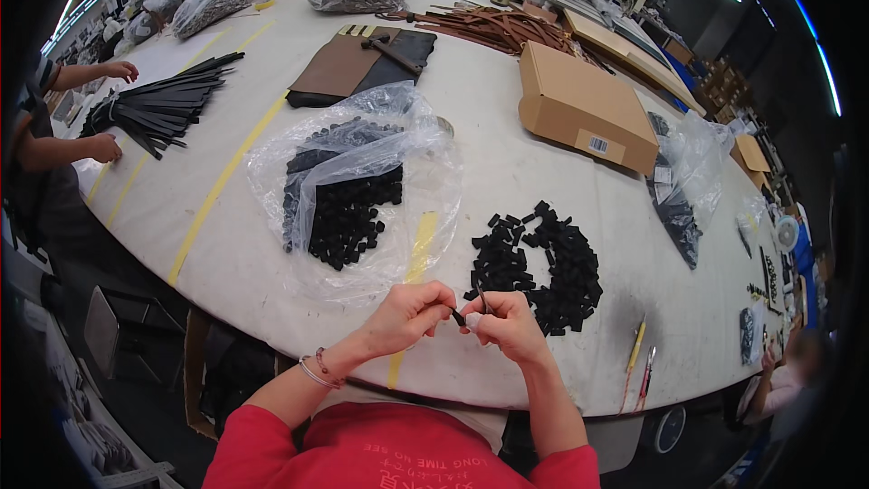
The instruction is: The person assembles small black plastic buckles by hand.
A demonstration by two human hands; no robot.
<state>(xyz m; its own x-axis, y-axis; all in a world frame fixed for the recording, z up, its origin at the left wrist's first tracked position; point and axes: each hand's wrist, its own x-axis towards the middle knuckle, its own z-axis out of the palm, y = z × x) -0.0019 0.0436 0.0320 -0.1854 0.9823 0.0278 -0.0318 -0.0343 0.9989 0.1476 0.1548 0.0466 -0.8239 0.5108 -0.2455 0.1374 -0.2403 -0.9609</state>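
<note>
My left hand (412,319) is closed in a pinch on a small black piece (458,318) just off the table's front edge. Close beside it, my right hand (505,324) is closed round a thin dark pointed tool (482,297); its kind is too small to tell. The right fingertips meet the black piece as well. Just beyond my right hand lies a loose ring-shaped heap of short black pieces (570,263). Left of the heap, a clear plastic bag (272,172) lies spread open, with many similar black pieces (344,226) in its mouth.
A brown cardboard box (579,100) stands at the far right. A yellow-handled tool (637,344) and a red-handled one (647,376) lie near the right edge. Brown and black sheets (335,63), brown straps (498,27) and black strips (172,100) lie farther back. Another person's hands (109,147) reach in at left.
</note>
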